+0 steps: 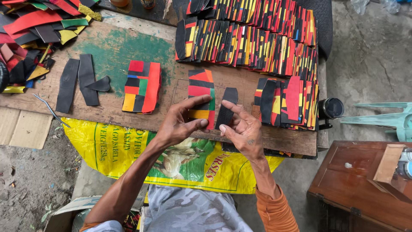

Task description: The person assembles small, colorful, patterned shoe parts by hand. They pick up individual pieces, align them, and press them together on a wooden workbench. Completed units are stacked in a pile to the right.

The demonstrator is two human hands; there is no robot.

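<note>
My left hand (182,122) pinches the lower end of a striped patchwork strip (200,88) of red, black, green and yellow pieces, which lies on the wooden board (171,92). My right hand (241,129) holds a plain black strip (226,107) upright beside the patchwork strip, almost touching it. Both hands meet near the board's front edge.
A stack of patchwork pieces (142,87) and loose black strips (81,81) lie to the left. Rows of finished striped strips (253,38) fill the back and right (285,101). Coloured scraps (32,30) pile at far left. A yellow printed sack (141,154) hangs below; a brown wooden box (360,184) stands right.
</note>
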